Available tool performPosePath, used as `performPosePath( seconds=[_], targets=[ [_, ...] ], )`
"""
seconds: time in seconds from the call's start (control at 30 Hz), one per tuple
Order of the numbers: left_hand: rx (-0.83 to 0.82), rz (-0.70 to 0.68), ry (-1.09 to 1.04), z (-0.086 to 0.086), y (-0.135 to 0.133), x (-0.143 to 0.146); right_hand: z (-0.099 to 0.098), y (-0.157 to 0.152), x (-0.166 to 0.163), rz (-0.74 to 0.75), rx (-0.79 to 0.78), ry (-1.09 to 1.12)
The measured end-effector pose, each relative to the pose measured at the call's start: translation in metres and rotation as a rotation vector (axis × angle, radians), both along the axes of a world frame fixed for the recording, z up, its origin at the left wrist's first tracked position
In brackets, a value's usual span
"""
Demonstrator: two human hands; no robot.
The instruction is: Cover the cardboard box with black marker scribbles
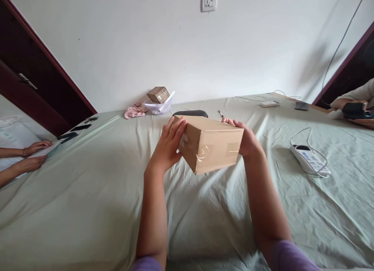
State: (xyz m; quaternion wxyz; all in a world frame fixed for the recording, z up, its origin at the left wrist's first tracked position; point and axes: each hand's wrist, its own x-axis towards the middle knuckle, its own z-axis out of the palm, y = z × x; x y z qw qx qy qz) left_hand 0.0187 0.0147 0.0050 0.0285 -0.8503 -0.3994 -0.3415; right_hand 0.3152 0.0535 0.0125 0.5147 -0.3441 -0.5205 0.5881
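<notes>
A brown cardboard box (pixel 217 150) with clear tape across its sides is held up, slightly tilted, over the cloth-covered table (pixel 96 193). My left hand (pixel 168 146) grips its left side, fingers over the upper edge and thumb lower down. On the opposite side, my right hand (pixel 247 138) is closed around the far right edge, with some of its fingers hidden behind the box. Just behind the box shows part of a dark rounded object (pixel 191 113), mostly covered. A small pen-like item (pixel 221 113) lies near my right fingertips.
At the back stand a smaller taped box (pixel 158 94) on a plastic container (pixel 157 107) and a pink cloth (pixel 134 110). A white power strip (pixel 311 160) with cable lies right. Another person's hands (pixel 35 154) are at left; a person's arm (pixel 355 95) is far right.
</notes>
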Motion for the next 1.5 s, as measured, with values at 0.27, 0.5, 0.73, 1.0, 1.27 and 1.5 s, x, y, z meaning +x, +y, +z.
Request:
performPosePath(
  seconds=[0.27, 0.5, 0.73, 1.0, 1.27, 1.5],
  targets=[
    [-0.598, -0.005, -0.674, -0.015, 0.01, -0.008, -0.017, 0.005, -0.007, 0.12, 0.353, -0.013],
    [-0.544, -0.293, -0.829, -0.016, 0.011, -0.004, -0.018, -0.003, -0.018, 0.356, 0.459, -0.177],
    [-0.508, -0.353, -0.837, -0.015, 0.012, -0.004, -0.019, 0.0, -0.022, 0.287, 0.505, -0.216],
    [-0.292, -0.059, -0.899, -0.009, 0.005, 0.02, -0.028, -0.006, -0.051, -0.267, 0.863, -0.542],
    [-0.151, -0.039, -0.947, -0.006, -0.001, 0.022, -0.02, -0.048, -0.092, -0.458, 1.011, -0.688],
    [-0.603, -0.327, -1.357, 0.003, -0.031, 0.01, -0.016, -0.02, -0.053, 0.141, 0.359, -0.132]
  ],
)
